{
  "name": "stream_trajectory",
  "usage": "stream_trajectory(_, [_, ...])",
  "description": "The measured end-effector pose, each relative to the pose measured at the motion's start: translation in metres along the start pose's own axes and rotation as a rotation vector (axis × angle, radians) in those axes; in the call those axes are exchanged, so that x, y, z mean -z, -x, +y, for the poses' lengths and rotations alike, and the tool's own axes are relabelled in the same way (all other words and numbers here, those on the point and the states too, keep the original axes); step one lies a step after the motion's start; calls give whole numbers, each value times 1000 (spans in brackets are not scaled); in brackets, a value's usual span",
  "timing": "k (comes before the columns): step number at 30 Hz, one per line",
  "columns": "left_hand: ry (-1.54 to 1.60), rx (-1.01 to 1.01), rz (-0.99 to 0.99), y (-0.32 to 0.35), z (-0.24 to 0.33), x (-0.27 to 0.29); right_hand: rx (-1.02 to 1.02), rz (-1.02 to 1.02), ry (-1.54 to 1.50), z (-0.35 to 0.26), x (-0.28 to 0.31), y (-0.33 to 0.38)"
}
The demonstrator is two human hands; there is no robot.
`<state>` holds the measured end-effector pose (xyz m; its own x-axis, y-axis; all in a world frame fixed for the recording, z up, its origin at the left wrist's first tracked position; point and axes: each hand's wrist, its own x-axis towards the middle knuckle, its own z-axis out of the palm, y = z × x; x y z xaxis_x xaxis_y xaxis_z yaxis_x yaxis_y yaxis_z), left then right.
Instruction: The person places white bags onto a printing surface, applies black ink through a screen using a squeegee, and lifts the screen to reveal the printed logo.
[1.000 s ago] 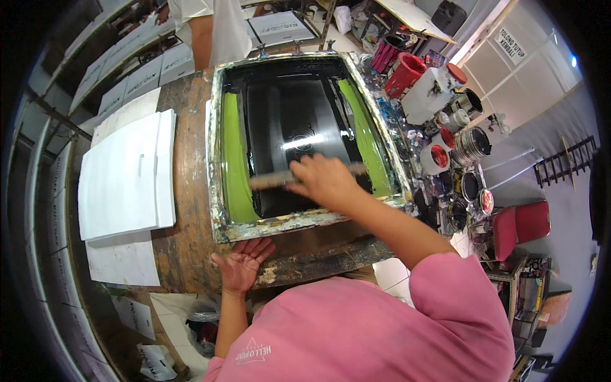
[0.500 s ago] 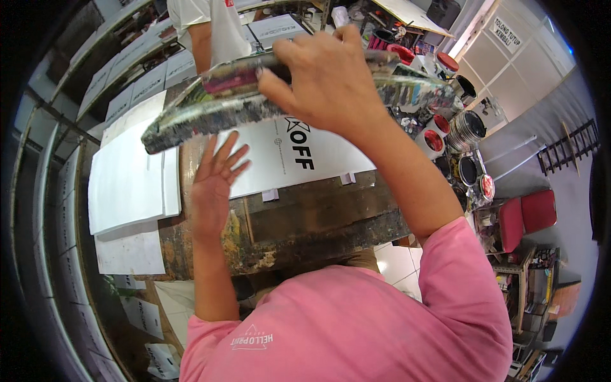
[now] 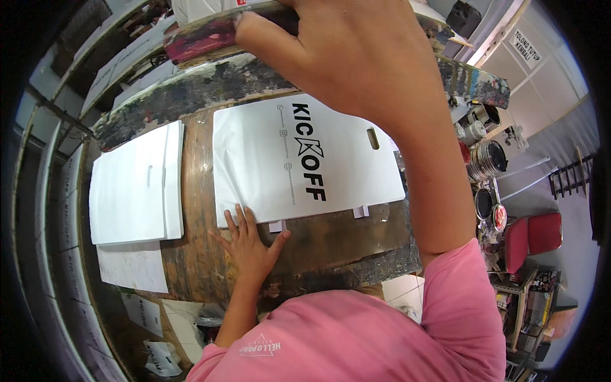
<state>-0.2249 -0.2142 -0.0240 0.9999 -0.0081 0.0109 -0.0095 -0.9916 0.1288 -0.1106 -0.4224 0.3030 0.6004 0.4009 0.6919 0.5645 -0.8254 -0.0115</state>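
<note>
A white flat bag [image 3: 254,165] with black printing and a cut-out handle hole lies on the worn wooden table [image 3: 197,191]. At its near left corner my left hand [image 3: 249,249] is open, fingers spread, the fingertips on the bag's edge. Overhead, my right hand [image 3: 359,60] is closed on a paint-crusted screen printing frame [image 3: 184,95], held up above the far side of the bag. My thumb presses a pink-stained bar [image 3: 203,41] on the frame; the other fingers are mostly cut off by the top edge.
To the left lies a stack of white bags [image 3: 130,188]. Small pale tabs [image 3: 361,211] stick out under the bag's near edge. Paint cans [image 3: 487,159] crowd the right end, with a red chair [image 3: 541,232] beyond. Racks [image 3: 63,254] of printed bags line the left; another person's white shirt [image 3: 197,9] shows behind the frame.
The frame has risen toward me with my right hand, uncovering more of the printed bag. My left hand has come down from the air onto the bag's near left corner.
</note>
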Motion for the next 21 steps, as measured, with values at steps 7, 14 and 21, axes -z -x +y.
stream_trajectory(7, [431, -139, 439, -71, 26, 60, -102, -105, 105, 16, 16, -14])
stream_trajectory(14, [947, 241, 620, -56, -5, 78, -107, -100, 102, -11, 1, -16])
stream_trajectory(21, [966, 339, 568, -47, -158, 92, -12, 85, 55, 17, -26, -5])
